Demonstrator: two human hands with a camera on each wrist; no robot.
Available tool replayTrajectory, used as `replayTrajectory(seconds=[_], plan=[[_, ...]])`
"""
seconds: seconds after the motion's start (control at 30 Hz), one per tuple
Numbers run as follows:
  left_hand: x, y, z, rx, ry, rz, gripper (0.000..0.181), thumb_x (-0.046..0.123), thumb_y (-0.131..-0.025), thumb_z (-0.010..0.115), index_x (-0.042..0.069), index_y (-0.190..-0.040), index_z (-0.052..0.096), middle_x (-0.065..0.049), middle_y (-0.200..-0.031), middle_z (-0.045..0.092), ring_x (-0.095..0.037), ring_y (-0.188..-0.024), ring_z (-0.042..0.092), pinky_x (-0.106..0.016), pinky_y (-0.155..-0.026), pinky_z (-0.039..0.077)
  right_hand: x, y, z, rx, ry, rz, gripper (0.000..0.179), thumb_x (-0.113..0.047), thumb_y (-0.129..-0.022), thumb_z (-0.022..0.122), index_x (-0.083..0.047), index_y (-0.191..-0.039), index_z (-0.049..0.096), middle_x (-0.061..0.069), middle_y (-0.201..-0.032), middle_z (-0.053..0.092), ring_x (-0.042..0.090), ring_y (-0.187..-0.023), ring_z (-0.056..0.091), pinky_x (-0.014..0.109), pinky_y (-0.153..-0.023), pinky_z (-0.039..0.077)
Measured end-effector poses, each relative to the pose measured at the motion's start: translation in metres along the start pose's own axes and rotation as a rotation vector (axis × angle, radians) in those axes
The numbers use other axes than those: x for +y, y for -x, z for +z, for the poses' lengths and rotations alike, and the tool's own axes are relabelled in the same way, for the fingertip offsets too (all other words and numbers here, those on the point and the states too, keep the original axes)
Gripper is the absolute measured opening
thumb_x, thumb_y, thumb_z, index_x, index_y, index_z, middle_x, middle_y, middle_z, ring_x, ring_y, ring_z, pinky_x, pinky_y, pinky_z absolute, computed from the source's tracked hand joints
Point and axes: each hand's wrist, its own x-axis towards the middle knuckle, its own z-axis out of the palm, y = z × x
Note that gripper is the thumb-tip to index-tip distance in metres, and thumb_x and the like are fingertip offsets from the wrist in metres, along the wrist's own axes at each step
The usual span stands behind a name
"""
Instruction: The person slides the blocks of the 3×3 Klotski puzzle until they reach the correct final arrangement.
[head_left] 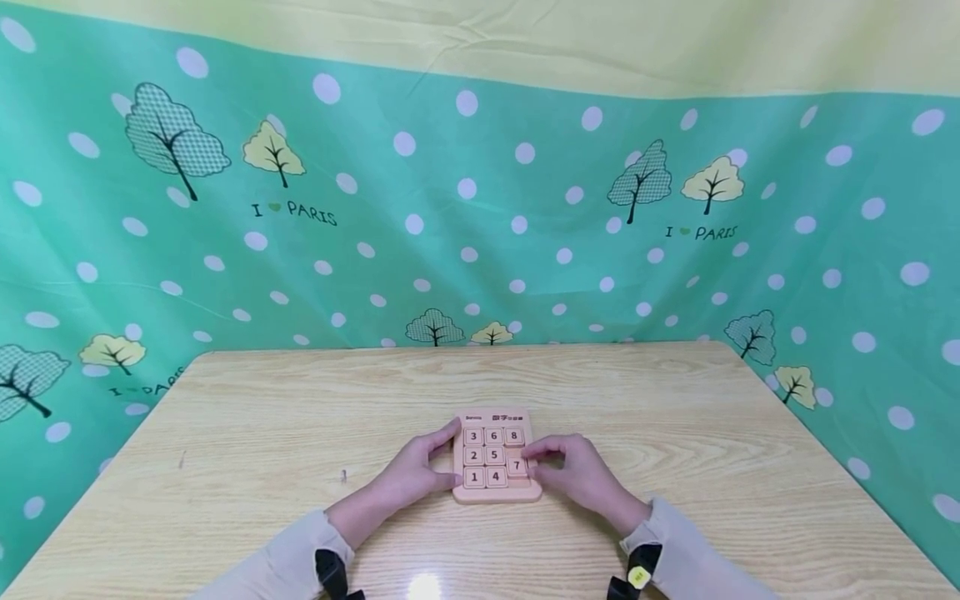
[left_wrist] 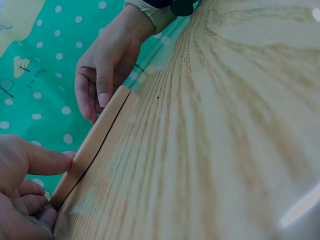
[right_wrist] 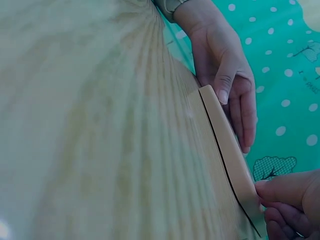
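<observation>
A pinkish wooden number sliding puzzle (head_left: 495, 496) lies flat on the table. Its tiles read 3, 6, 8 across the top, 2 and 5 in the middle, 1 and 4 below. The 7 tile (head_left: 517, 466) sits between the middle and bottom rows of the right column. My left hand (head_left: 416, 471) grips the left side, thumb low and fingers at the upper corner. At the right side is my right hand (head_left: 581, 471), its forefinger reaching onto the 7 tile and its thumb at the frame's edge. Both wrist views show the puzzle's side edge (left_wrist: 92, 145) low against the wood.
The light wood-grain table (head_left: 300, 400) spreads around the puzzle. Behind it and along both sides hangs a green dotted cloth (head_left: 525, 208) with printed trees. Small dark marks (head_left: 343, 476) show on the tabletop left of the puzzle.
</observation>
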Motion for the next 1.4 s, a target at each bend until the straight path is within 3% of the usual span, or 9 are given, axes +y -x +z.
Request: replayTrajectory(seconds=[0.37, 0.73, 1.2, 1.4], plan=[[-0.002, 0.001, 0.000, 0.009, 0.002, -0.003, 0.081, 0.003, -0.076, 0.074, -0.003, -0.144, 0.031, -0.016, -0.151, 0.030, -0.033, -0.138, 0.028, -0.044, -0.114, 0.020, -0.002, 0.007, 0.002, -0.035, -0.053, 0.006, 0.018, -0.012, -0.081, 0.072, -0.012, -0.098, 0.072, 0.002, -0.103, 0.070, 0.021, -0.100, 0.061, 0.038, -0.090, 0.050], [-0.002, 0.001, -0.001, 0.000, 0.008, -0.007, 0.080, 0.004, -0.076, 0.074, -0.003, -0.144, 0.030, -0.017, -0.151, 0.029, -0.033, -0.138, 0.028, -0.044, -0.114, 0.019, 0.003, 0.007, 0.000, -0.060, -0.041, -0.020, 0.017, -0.015, -0.080, 0.073, -0.012, -0.097, 0.072, 0.000, -0.098, 0.070, 0.019, -0.093, 0.061, 0.025, -0.083, 0.051], [-0.001, 0.001, 0.001, 0.004, -0.015, 0.000, 0.081, 0.005, -0.075, 0.075, -0.002, -0.144, 0.032, -0.016, -0.150, 0.030, -0.033, -0.138, 0.028, -0.044, -0.113, 0.020, 0.005, -0.013, -0.003, 0.029, -0.052, 0.018, 0.022, -0.010, -0.080, 0.072, -0.009, -0.102, 0.071, 0.002, -0.099, 0.070, 0.017, -0.093, 0.062, 0.027, -0.084, 0.051], [-0.001, 0.000, 0.000, 0.002, -0.006, 0.000, 0.081, 0.004, -0.076, 0.074, -0.002, -0.144, 0.031, -0.016, -0.150, 0.030, -0.033, -0.138, 0.028, -0.044, -0.113, 0.020, 0.005, -0.024, 0.000, 0.060, -0.033, -0.005, 0.024, -0.006, -0.078, 0.073, -0.007, -0.102, 0.071, 0.004, -0.100, 0.070, 0.019, -0.092, 0.062, 0.032, -0.084, 0.053]])
